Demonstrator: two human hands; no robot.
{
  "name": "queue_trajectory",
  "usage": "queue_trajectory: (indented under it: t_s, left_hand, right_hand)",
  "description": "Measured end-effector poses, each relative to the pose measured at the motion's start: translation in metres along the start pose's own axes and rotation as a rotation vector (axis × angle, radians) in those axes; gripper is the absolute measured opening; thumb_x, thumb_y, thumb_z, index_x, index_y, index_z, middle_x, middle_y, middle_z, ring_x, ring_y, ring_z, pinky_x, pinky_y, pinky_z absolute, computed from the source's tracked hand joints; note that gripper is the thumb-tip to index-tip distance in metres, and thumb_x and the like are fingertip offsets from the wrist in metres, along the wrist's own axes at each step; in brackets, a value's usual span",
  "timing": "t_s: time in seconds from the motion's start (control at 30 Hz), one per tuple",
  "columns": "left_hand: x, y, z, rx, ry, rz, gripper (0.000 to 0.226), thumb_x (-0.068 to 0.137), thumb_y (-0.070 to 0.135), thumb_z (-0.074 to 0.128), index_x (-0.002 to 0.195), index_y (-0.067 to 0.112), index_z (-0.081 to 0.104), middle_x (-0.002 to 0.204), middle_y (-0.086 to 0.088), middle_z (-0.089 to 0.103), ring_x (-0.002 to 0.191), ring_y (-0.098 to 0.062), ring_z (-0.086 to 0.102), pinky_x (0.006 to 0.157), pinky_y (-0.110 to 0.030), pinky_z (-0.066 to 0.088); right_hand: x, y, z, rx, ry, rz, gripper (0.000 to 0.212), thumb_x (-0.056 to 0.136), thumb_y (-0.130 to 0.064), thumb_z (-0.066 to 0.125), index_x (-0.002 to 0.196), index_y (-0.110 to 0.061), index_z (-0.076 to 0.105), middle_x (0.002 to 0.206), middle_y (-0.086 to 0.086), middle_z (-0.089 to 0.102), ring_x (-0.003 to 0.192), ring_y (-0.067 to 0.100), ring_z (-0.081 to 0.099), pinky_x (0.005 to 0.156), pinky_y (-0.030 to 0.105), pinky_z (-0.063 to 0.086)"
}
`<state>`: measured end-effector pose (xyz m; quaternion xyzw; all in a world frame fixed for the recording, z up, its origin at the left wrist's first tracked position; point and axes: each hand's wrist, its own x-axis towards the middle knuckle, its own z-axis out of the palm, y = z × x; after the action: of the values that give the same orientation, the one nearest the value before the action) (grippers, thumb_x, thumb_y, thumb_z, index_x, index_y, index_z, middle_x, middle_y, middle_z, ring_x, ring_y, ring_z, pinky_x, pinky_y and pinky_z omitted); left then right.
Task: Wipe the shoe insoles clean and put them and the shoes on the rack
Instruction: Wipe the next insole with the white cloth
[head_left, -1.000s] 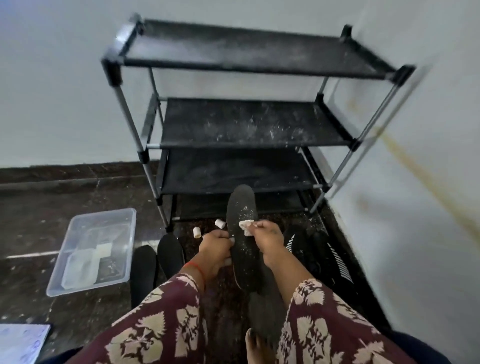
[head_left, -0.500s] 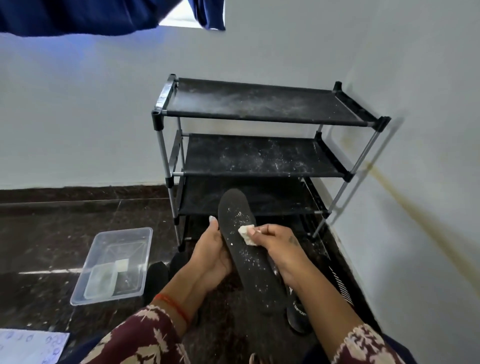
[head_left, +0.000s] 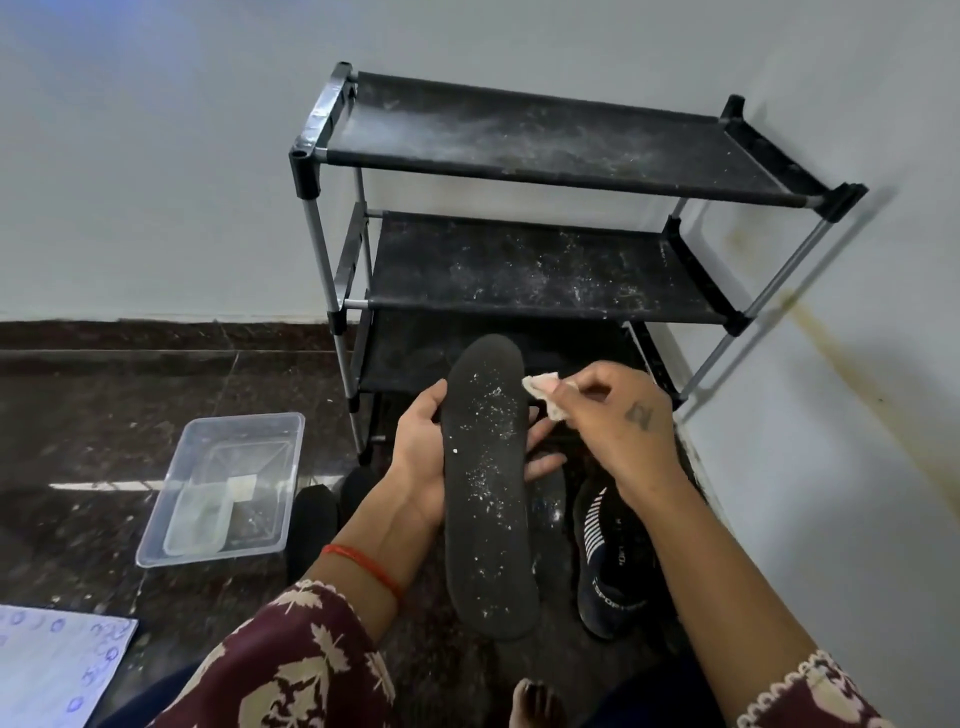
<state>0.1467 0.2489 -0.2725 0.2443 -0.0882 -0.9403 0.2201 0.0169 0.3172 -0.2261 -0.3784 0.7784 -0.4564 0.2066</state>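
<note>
Insole (head_left: 488, 483) gripped L hand (head_left: 421, 457); R fingers (head_left: 566, 400) pinch wipe (head_left: 543, 392); tub (head_left: 171, 519) w/ water.

The left hand (head_left: 421, 457) held a black insole (head_left: 488, 483) from beneath, thumb along its left edge and fingertips showing past its right edge; white specks dotted its surface. The right hand (head_left: 618, 421) pinched a small white wipe (head_left: 545, 392) just beside the insole's upper right edge. Behind stood a black 3-shelf shoe rack (head_left: 545, 145), its shelves dusted white, set in the corner of the walls. On the dark floor lay a clear plastic container (head_left: 228, 483) to the left, a black shoe with white stripes (head_left: 613, 561) to the right, and 2 dark insoles (head_left: 311, 525) between container and forearm. A printed sheet (head_left: 52, 660) lay at the lower left.
</note>
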Motion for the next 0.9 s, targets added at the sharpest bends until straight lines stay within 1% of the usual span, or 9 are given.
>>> queue_trajectory:
  t_s: [0.13, 0.2, 0.27, 0.37, 0.5, 0.6, 0.7, 0.77, 0.9]
  left_hand:
    - [0.005, -0.001, -0.002, 0.096, 0.076, 0.056, 0.059, 0.092, 0.045, 0.032, 0.114, 0.0, 0.064, 0.116, -0.021, 0.063, 0.097, -0.036, 0.062, 0.094, -0.052, 0.046]
    - [0.008, -0.002, -0.003, 0.137, 0.138, 0.108, 0.056, 0.093, 0.041, 0.032, 0.085, 0.0, 0.07, 0.086, -0.018, 0.068, 0.074, -0.029, 0.067, 0.079, -0.038, 0.05]
    - [0.009, -0.004, -0.004, 0.148, 0.174, 0.132, 0.055, 0.094, 0.04, 0.033, 0.073, 0.002, 0.067, 0.073, -0.014, 0.065, 0.064, -0.026, 0.065, 0.07, -0.034, 0.049]
    - [0.007, -0.007, -0.005, 0.182, 0.222, 0.131, 0.053, 0.094, 0.04, 0.034, 0.075, 0.003, 0.067, 0.069, -0.012, 0.065, 0.06, -0.023, 0.065, 0.062, -0.03, 0.052]
    - [0.005, -0.009, 0.0, 0.239, 0.23, 0.107, 0.048, 0.094, 0.038, 0.033, 0.076, 0.005, 0.063, 0.07, -0.011, 0.06, 0.06, -0.023, 0.06, 0.061, -0.03, 0.048]
    - [0.002, -0.012, 0.005, 0.262, 0.186, 0.06, 0.049, 0.093, 0.038, 0.032, 0.076, 0.005, 0.063, 0.064, -0.012, 0.064, 0.054, -0.024, 0.063, 0.055, -0.032, 0.056]
    - [-0.003, -0.011, 0.006, 0.244, 0.13, 0.031, 0.045, 0.091, 0.039, 0.034, 0.095, 0.006, 0.064, 0.089, -0.015, 0.067, 0.076, -0.031, 0.066, 0.077, -0.05, 0.054]
    - [-0.004, -0.009, 0.005, 0.248, 0.131, 0.037, 0.046, 0.091, 0.039, 0.032, 0.1, 0.006, 0.063, 0.091, -0.017, 0.068, 0.077, -0.033, 0.068, 0.08, -0.053, 0.052]
    - [-0.004, -0.008, 0.005, 0.293, 0.199, 0.087, 0.061, 0.097, 0.035, 0.029, 0.065, 0.006, 0.072, 0.066, -0.014, 0.067, 0.056, -0.024, 0.067, 0.062, -0.03, 0.055]
  right_hand:
    - [-0.005, 0.005, 0.014, 0.07, -0.206, -0.111, 0.009, 0.075, -0.012, 0.073, 0.074, -0.014, 0.065, 0.083, 0.001, 0.07, 0.069, 0.013, 0.068, 0.055, 0.032, 0.057]
    - [-0.011, 0.004, 0.026, -0.066, -0.306, -0.28, 0.016, 0.072, -0.005, 0.072, 0.077, -0.02, 0.067, 0.082, -0.006, 0.07, 0.075, 0.004, 0.065, 0.064, 0.019, 0.054]
    - [-0.015, 0.005, 0.033, -0.169, -0.338, -0.404, 0.025, 0.072, -0.002, 0.07, 0.084, -0.024, 0.07, 0.08, -0.01, 0.069, 0.079, 0.001, 0.063, 0.07, 0.012, 0.049]
    - [-0.013, 0.01, 0.035, -0.325, -0.331, -0.522, 0.029, 0.075, -0.002, 0.065, 0.09, -0.026, 0.073, 0.085, -0.008, 0.069, 0.081, 0.006, 0.062, 0.075, 0.02, 0.051]
    - [-0.006, 0.012, 0.036, -0.416, -0.257, -0.496, 0.025, 0.079, -0.004, 0.062, 0.091, -0.023, 0.074, 0.083, -0.001, 0.067, 0.078, 0.015, 0.061, 0.07, 0.026, 0.048]
    - [0.005, 0.016, 0.032, -0.461, -0.161, -0.443, 0.025, 0.08, -0.004, 0.059, 0.093, -0.02, 0.073, 0.086, 0.002, 0.067, 0.08, 0.017, 0.062, 0.072, 0.027, 0.048]
    - [0.014, 0.019, 0.026, -0.485, -0.025, -0.384, 0.023, 0.082, -0.004, 0.058, 0.095, -0.018, 0.071, 0.089, 0.005, 0.068, 0.082, 0.021, 0.063, 0.076, 0.034, 0.051]
    - [0.017, 0.013, 0.025, -0.423, 0.063, -0.36, 0.021, 0.083, -0.006, 0.06, 0.096, -0.02, 0.07, 0.09, 0.002, 0.068, 0.083, 0.017, 0.062, 0.074, 0.03, 0.05]
    - [0.001, 0.0, 0.039, -0.313, -0.122, -0.463, 0.025, 0.078, -0.004, 0.065, 0.093, -0.023, 0.072, 0.092, -0.002, 0.068, 0.086, 0.011, 0.061, 0.078, 0.023, 0.048]
